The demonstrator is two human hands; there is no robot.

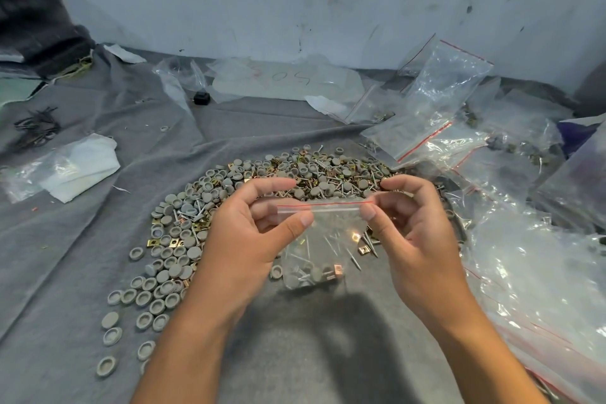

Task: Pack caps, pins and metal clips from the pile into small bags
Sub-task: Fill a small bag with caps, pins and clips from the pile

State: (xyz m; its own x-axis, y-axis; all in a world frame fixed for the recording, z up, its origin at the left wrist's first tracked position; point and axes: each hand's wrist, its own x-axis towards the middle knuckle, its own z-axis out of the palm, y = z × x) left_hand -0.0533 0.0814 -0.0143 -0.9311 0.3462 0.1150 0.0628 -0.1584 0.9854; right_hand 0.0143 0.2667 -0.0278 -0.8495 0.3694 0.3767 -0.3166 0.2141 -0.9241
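Observation:
A small clear zip bag (323, 239) with a red line along its top hangs between my hands above the grey cloth. Inside it lie grey caps, thin pins and a few brass clips. My left hand (249, 233) pinches the bag's top left edge between thumb and fingers. My right hand (410, 223) pinches the top right corner the same way. Behind and to the left of the bag spreads the pile (210, 207) of grey caps, pins and brass clips.
A heap of empty and filled clear bags (492, 147) covers the right side. A white folded sheet in plastic (75, 167) lies at the left. Black wire pieces (36, 128), a small black block (201, 98) and a wall stand farther back.

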